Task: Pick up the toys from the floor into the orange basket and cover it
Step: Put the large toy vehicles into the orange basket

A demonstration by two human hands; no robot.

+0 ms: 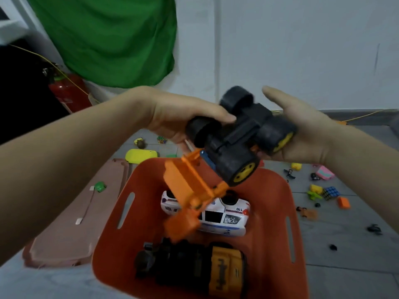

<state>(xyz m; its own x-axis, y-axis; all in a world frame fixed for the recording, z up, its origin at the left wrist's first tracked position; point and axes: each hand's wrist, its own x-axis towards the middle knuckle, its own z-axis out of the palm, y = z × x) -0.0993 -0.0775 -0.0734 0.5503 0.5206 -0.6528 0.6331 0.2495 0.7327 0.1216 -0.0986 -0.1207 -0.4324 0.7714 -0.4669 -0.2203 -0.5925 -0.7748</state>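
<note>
Head view: you are holding the truck (pixel 237 139) upside down between both hands above the basket (pixel 269 244). Your left hand (pixel 179 117) is gripping a wheel; your right hand (pixel 302 130) is cupping the far side, fingers straight.

The orange basket (pixel 278 244) is cut off at the bottom edge, its near wall out of sight. Inside it, the white police car (pixel 224 214) is partly hidden behind the toy truck (pixel 233 139)'s orange scoop (pixel 187 190) — itself blurred. Right of the basket, small black bits (pixel 374 229) on the floor are too small to identify.
</note>
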